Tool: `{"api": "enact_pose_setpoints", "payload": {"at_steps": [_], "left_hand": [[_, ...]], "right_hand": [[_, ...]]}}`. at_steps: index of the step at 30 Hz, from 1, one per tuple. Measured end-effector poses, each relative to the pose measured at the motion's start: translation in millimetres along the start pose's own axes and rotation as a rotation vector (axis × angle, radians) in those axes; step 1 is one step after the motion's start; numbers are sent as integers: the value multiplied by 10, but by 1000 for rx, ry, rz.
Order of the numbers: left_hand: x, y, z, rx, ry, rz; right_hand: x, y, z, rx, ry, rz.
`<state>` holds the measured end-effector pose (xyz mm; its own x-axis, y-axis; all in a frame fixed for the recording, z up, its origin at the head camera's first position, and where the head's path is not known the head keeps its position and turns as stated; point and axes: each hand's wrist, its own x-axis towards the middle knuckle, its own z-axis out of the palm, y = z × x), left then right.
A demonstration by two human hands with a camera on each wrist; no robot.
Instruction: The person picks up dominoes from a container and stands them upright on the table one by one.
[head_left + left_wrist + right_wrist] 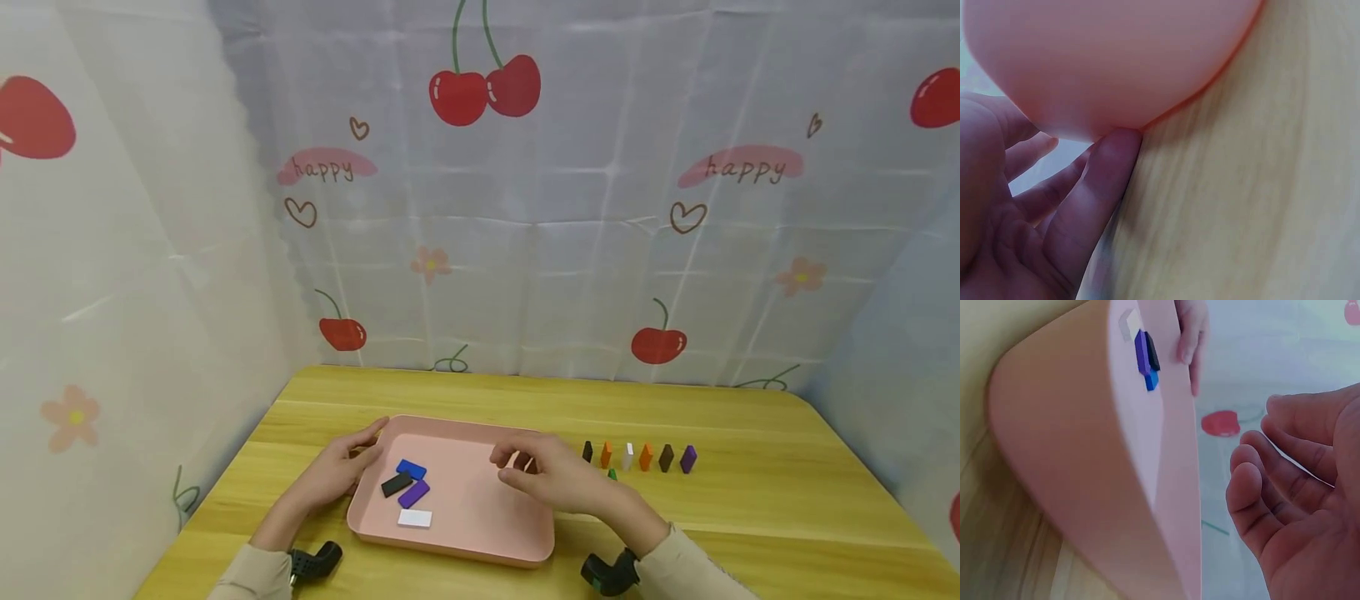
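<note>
My left hand (339, 467) grips the left edge of a shallow pink tray (450, 550), near its far left corner. In the left wrist view a fingertip touches the tray's outer wall (1116, 62) low down, and another digit passes behind the rim. Inside the tray's left half lie a blue domino (412, 469), a black domino (397, 484), a purple domino (414, 494) and a white domino (415, 519). Above the tray's right side hovers my right hand (551, 475). Its fingers bend loosely with nothing between them, as the right wrist view (1297, 487) also shows.
Right of the tray several dominoes stand upright in a row, from a black one (587, 451) to a purple one (688, 459). A green domino (612, 474) is mostly hidden by my right forearm. Printed curtains (525, 292) surround the wooden table (750, 500).
</note>
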<state>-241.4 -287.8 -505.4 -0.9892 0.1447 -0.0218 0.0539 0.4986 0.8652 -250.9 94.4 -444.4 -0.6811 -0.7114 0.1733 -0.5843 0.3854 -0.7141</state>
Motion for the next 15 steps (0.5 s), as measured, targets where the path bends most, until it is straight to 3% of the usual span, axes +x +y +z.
{"api": "enact_pose_setpoints", "payload": {"at_steps": [9,15], "left_hand": [[8,-2,13,0,3,-1],[-4,-14,2,-5,0,5]], "right_hand": [[346,-174,122,-124,-118,5],[556,-221,186,-80,-200,4]]}}
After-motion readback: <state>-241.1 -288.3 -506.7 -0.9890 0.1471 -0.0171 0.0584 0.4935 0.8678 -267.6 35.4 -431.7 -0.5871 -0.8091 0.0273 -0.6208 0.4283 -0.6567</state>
